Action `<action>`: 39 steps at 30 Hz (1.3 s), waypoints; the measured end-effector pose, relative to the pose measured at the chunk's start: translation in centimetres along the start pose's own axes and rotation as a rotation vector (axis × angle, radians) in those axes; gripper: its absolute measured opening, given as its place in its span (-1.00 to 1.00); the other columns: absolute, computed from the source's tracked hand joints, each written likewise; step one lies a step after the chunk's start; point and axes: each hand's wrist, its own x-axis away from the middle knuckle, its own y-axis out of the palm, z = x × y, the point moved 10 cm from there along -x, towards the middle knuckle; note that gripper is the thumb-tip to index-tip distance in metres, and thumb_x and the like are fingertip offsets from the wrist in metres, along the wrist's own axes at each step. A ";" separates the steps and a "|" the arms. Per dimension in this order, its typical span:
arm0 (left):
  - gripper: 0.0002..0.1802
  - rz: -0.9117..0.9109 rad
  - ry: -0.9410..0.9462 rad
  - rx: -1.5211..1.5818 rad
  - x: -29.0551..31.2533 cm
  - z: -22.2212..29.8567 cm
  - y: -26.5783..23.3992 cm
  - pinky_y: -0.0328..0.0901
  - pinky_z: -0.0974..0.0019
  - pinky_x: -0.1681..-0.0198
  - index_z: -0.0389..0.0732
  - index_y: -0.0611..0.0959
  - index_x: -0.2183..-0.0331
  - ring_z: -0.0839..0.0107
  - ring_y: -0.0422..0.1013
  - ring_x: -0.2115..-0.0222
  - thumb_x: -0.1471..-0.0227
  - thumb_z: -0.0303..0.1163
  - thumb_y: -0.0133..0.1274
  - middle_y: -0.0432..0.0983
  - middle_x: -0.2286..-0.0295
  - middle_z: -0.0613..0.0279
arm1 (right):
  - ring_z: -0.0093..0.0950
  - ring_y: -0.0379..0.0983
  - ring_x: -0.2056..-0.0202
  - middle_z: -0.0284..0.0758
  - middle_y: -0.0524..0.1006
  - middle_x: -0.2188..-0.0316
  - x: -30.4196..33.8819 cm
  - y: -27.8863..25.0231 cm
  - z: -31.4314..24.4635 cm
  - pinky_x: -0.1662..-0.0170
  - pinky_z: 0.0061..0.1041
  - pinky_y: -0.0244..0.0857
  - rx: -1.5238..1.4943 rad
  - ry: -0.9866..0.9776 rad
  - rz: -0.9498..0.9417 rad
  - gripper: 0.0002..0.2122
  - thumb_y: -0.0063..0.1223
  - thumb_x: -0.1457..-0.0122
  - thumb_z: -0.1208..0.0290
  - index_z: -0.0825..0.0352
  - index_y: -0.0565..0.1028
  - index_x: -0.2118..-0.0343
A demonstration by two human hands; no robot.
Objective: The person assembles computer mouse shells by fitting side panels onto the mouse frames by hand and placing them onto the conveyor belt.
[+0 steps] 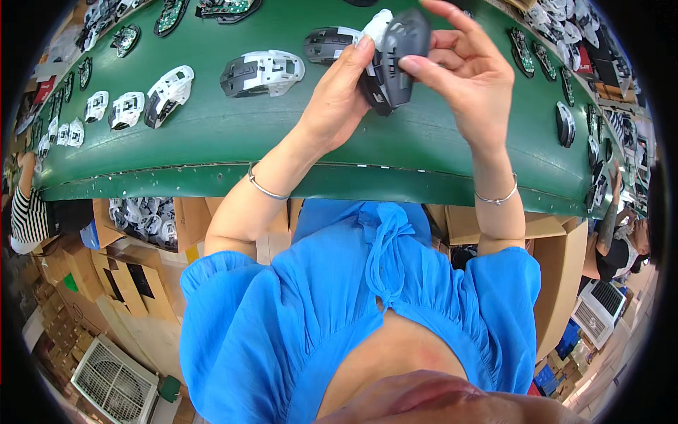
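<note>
Up above the green conveyor worktop (212, 141), both hands clamp one dark grey plastic mouse shell (395, 60): left hand (339, 99) underneath, right hand (466, 71) pinching its top. Steady support should keep the parts aligned.

Left arm: rising bare from a blue sleeve at the lower left, angling up and inward, a thin silver bangle circling the wrist.
Left hand (339, 92): reaching upward, back facing the camera, its grip closing on the left side of a dark object held between both hands.
Right arm: standing nearly upright from the right blue sleeve, a slim bracelet hanging at the wrist.
Right hand (470, 67): curving in, palm facing left, thumb pressing the object's near edge, forefinger arching over its top.
</note>
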 end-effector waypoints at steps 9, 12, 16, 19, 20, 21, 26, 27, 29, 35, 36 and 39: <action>-0.47 -0.061 0.058 -0.074 -0.3 0.3 -0.1 0.31 0.35 0.12 -0.21 0.36 -0.04 0.55 0.39 0.16 -0.26 0.00 -0.30 0.45 0.15 0.25 | -0.78 0.35 0.47 -0.47 0.47 0.45 -0.2 0.5 0.5 0.41 -0.82 0.27 0.295 -0.122 -0.075 -0.49 0.32 0.17 0.69 0.40 0.48 0.05; -0.36 -0.026 -0.033 0.097 -0.3 0.1 0.4 0.18 0.29 -0.11 -0.29 0.28 -0.12 0.41 0.32 0.01 -0.19 -0.02 -0.10 0.39 0.03 0.11 | -0.77 0.38 0.47 -0.44 0.48 0.45 0.4 1.6 -0.9 0.41 -0.82 0.30 0.470 -0.269 -0.085 -0.47 0.34 0.18 0.67 0.40 0.46 0.04; -0.37 -0.028 -0.125 0.081 -0.2 -0.7 -0.2 0.11 0.25 -0.17 -0.30 0.25 -0.13 0.35 0.28 -0.03 -0.24 -0.01 -0.30 0.32 -0.02 0.11 | -0.77 0.39 0.48 -0.41 0.49 0.48 0.1 1.3 -0.2 0.44 -0.81 0.30 0.554 -0.222 -0.099 -0.44 0.35 0.17 0.66 0.40 0.42 0.01; -0.43 -0.046 -0.070 0.035 0.0 -0.5 -0.9 0.22 0.30 -0.01 -0.28 0.28 -0.09 0.41 0.35 0.08 -0.21 -0.07 -0.15 0.39 0.08 0.16 | -0.77 0.38 0.51 -0.40 0.48 0.51 -0.5 0.9 0.8 0.46 -0.80 0.30 0.399 -0.086 -0.069 -0.45 0.35 0.16 0.65 0.41 0.40 0.03; -0.48 -0.135 0.034 -0.007 0.1 0.3 -0.5 0.33 0.34 0.16 -0.26 0.34 -0.03 0.48 0.42 0.19 -0.22 -0.06 -0.17 0.47 0.19 0.21 | -0.76 0.39 0.50 -0.40 0.48 0.49 -0.3 1.3 0.6 0.45 -0.79 0.30 0.407 -0.014 -0.077 -0.47 0.34 0.14 0.64 0.42 0.36 0.05; -0.48 -0.138 0.030 -0.007 0.2 0.4 -0.4 0.33 0.34 0.16 -0.26 0.34 -0.03 0.48 0.42 0.19 -0.22 -0.06 -0.17 0.47 0.19 0.21 | -0.76 0.39 0.50 -0.40 0.48 0.49 -0.3 1.2 0.9 0.45 -0.79 0.30 0.408 -0.013 -0.072 -0.47 0.34 0.14 0.64 0.42 0.36 0.05; -0.32 -0.002 0.184 -0.212 0.8 1.3 -1.5 0.32 0.36 0.08 -0.36 0.30 -0.03 0.44 0.40 0.16 0.11 -0.38 0.20 0.43 0.18 0.10 | -0.69 0.44 0.40 -0.36 0.48 0.41 0.5 1.8 1.8 0.37 -0.78 0.31 0.063 0.152 -0.045 -0.51 0.20 0.03 0.69 0.39 0.25 0.03; -0.32 -0.007 0.181 -0.213 0.7 1.3 -1.3 0.32 0.36 0.08 -0.36 0.30 -0.03 0.44 0.40 0.16 0.11 -0.38 0.20 0.43 0.18 0.10 | -0.69 0.44 0.40 -0.36 0.48 0.41 0.7 1.5 2.5 0.37 -0.78 0.31 0.062 0.151 -0.040 -0.51 0.20 0.03 0.69 0.39 0.25 0.03; -0.18 0.014 0.184 -0.208 0.8 1.4 -0.9 0.11 0.27 -0.16 -0.31 0.13 -0.16 0.33 0.24 -0.05 0.03 -0.31 0.17 0.25 -0.03 0.12 | -0.65 0.45 0.37 -0.34 0.48 0.38 1.4 0.5 2.3 0.34 -0.75 0.33 0.066 -0.069 0.008 -0.52 0.14 0.00 0.71 0.39 0.22 0.01; -0.08 0.043 0.227 -0.238 0.5 1.1 -1.5 0.09 0.27 -0.17 -0.31 0.09 -0.16 0.35 0.19 -0.07 0.19 -0.56 0.23 0.21 -0.04 0.13 | -0.59 0.47 0.31 -0.24 0.53 0.32 1.7 0.8 3.0 0.25 -0.63 0.40 -0.025 -0.047 0.091 -0.59 0.13 -0.03 0.67 0.49 0.33 0.02; -0.09 0.035 0.182 -0.271 0.4 0.7 -1.6 0.10 0.28 -0.17 -0.32 0.09 -0.16 0.36 0.20 -0.07 0.18 -0.57 0.22 0.21 -0.04 0.13 | -0.57 0.48 0.29 -0.22 0.54 0.30 1.6 1.0 3.3 0.25 -0.58 0.43 0.013 -0.036 0.062 -0.65 0.07 -0.09 0.66 0.54 0.36 0.04; -0.06 -0.004 0.130 -0.309 0.5 0.5 -1.3 0.08 0.28 -0.18 -0.29 0.05 -0.18 0.37 0.17 -0.08 0.17 -0.58 0.23 0.18 -0.05 0.14 | -0.55 0.47 0.29 -0.20 0.53 0.30 2.3 0.1 3.5 0.29 -0.57 0.44 0.131 -0.077 0.062 -0.64 0.06 -0.09 0.66 0.57 0.32 0.03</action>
